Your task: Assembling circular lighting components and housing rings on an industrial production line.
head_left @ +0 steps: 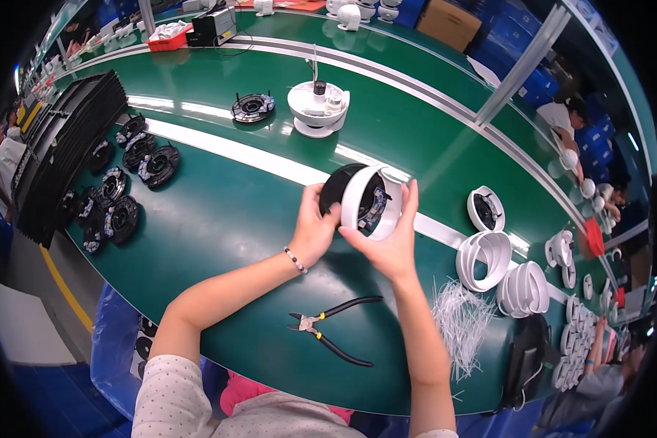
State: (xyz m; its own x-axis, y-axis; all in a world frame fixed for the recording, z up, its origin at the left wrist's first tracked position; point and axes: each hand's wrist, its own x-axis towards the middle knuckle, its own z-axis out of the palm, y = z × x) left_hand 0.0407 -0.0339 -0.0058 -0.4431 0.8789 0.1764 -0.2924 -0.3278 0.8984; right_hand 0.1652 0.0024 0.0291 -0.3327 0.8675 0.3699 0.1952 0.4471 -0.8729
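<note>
Above the green bench, my left hand (314, 228) grips a round black part (333, 191), its thumb pressed near the edge. My right hand (392, 244) is wrapped round a white plastic ring-shaped housing (353, 201). The two pieces are together, and a black part with small circuit boards (374, 210) shows inside the ring. Whether they are fastened to each other I cannot tell. On the bench below lie side cutters (328, 328) with black handles, jaws open and pointing left.
Several black circular parts (122, 219) lie at left beside stacked black trays (69, 146). Farther off stand a white assembly (318, 109) and a black disc (253, 108). White housings (483, 260), loose white cable ties (463, 325) and a black pouch (525, 358) are at right.
</note>
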